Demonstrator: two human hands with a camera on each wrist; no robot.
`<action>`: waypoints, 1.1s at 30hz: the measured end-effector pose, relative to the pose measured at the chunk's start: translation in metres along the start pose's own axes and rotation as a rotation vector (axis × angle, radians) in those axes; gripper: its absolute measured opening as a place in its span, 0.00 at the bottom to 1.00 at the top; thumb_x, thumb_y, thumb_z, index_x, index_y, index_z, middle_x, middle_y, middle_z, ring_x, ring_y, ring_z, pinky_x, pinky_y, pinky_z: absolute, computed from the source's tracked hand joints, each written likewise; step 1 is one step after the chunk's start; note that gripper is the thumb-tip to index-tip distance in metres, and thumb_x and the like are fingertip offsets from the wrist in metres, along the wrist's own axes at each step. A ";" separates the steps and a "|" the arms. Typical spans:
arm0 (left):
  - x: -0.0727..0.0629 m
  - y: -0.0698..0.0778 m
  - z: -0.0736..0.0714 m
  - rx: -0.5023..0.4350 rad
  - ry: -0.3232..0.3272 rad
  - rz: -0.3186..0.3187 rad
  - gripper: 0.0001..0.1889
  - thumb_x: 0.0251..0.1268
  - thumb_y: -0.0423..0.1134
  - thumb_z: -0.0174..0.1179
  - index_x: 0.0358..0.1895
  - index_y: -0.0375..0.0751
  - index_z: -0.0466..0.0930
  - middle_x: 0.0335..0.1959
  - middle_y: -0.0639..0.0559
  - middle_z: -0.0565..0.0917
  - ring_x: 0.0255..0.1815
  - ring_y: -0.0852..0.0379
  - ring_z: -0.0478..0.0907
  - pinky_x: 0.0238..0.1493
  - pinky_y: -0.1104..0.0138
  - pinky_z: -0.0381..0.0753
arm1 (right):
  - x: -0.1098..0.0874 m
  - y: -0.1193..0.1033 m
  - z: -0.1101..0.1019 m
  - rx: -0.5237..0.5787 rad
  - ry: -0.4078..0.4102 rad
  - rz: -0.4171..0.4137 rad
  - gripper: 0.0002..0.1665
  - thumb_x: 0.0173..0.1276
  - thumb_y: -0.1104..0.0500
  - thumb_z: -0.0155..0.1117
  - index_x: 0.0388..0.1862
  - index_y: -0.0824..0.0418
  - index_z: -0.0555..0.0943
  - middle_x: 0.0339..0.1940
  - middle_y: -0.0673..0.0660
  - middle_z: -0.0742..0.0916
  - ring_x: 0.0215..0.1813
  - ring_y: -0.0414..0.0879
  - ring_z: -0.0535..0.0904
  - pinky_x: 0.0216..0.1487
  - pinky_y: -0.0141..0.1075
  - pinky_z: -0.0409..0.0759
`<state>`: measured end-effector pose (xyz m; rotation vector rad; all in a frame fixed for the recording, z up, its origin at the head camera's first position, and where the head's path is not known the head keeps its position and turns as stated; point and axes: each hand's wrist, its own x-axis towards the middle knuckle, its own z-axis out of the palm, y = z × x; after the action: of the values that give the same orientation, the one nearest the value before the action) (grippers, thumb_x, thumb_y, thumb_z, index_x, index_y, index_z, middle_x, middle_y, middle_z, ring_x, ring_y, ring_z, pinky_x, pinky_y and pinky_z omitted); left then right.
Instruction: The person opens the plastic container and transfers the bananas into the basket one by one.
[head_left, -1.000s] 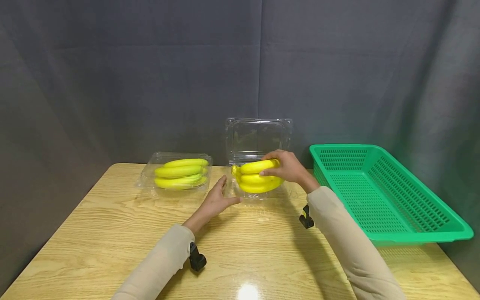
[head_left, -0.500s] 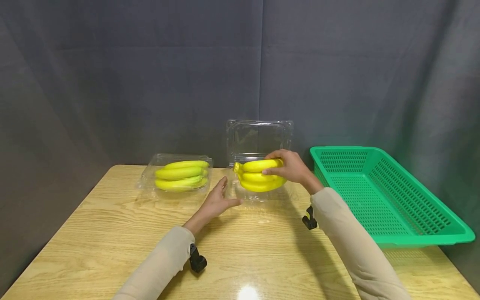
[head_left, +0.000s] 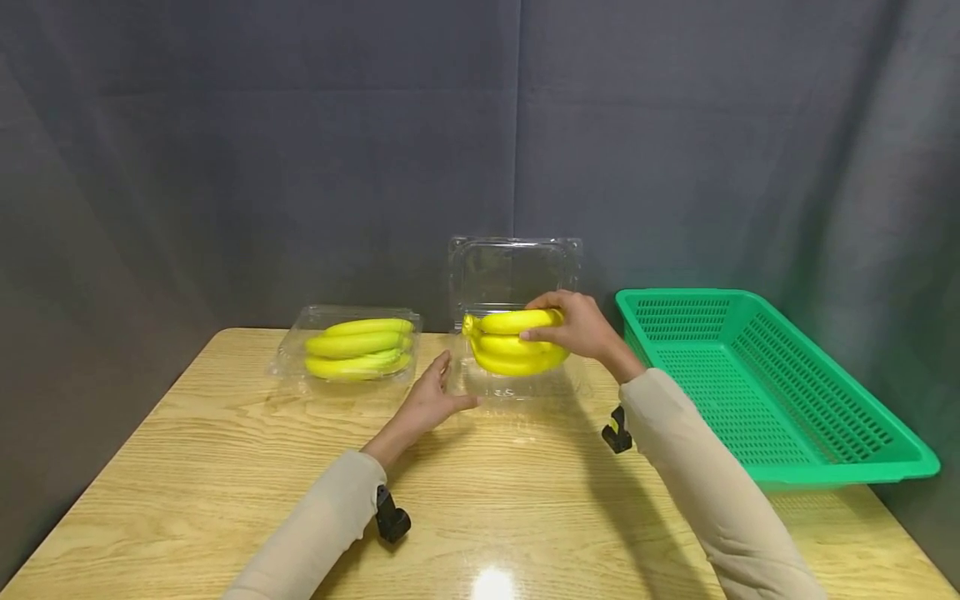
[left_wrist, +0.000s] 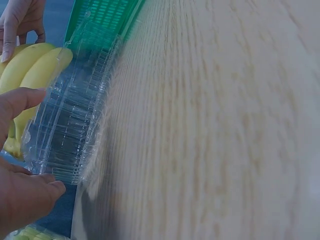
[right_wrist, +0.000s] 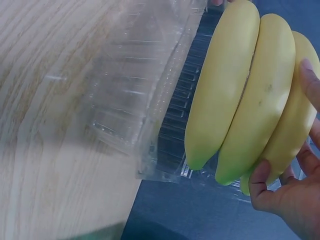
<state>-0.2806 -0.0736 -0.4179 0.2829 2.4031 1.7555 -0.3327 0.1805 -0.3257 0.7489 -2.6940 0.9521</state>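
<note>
A bunch of yellow bananas [head_left: 517, 343] hangs over an open clear plastic clamshell container [head_left: 467, 385], held by my right hand [head_left: 587, 329]. Its thumb and fingers pinch the bunch near the banana tips, which look greenish in the right wrist view; the stem points left. My left hand [head_left: 429, 406] is at the container's left side, thumb and fingers spread apart. In the left wrist view, its fingertips are right at the rim of the clear container [left_wrist: 70, 120]. The container's lid [head_left: 483, 275] stands upright at the back.
To the left lies a second clear clamshell container [head_left: 291, 346] with bananas [head_left: 360, 343] inside. A green slotted basket [head_left: 817, 477] stands at the right, its front corner reaching past the wooden table [head_left: 517, 500]. A dark curtain [head_left: 300, 167] hangs behind.
My right hand has raised the bunch of bananas slightly over the container. The left hand has stayed beside the container.
</note>
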 end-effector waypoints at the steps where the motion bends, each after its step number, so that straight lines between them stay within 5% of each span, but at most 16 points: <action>1: 0.000 0.000 0.000 0.001 0.000 0.003 0.52 0.59 0.41 0.70 0.78 0.38 0.41 0.78 0.43 0.47 0.76 0.42 0.47 0.69 0.49 0.57 | 0.000 -0.001 -0.001 -0.001 0.000 -0.003 0.27 0.56 0.50 0.77 0.50 0.63 0.84 0.46 0.58 0.85 0.47 0.51 0.78 0.47 0.45 0.77; 33: -0.002 0.004 -0.001 0.012 -0.014 0.003 0.50 0.60 0.39 0.68 0.78 0.38 0.41 0.77 0.40 0.48 0.76 0.41 0.46 0.69 0.49 0.57 | -0.005 -0.022 -0.025 -0.034 0.020 0.014 0.27 0.55 0.49 0.77 0.50 0.62 0.84 0.46 0.57 0.85 0.47 0.51 0.77 0.46 0.43 0.76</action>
<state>-0.2782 -0.0736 -0.4140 0.2989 2.4058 1.7348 -0.3165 0.1834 -0.2964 0.7118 -2.6946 0.9093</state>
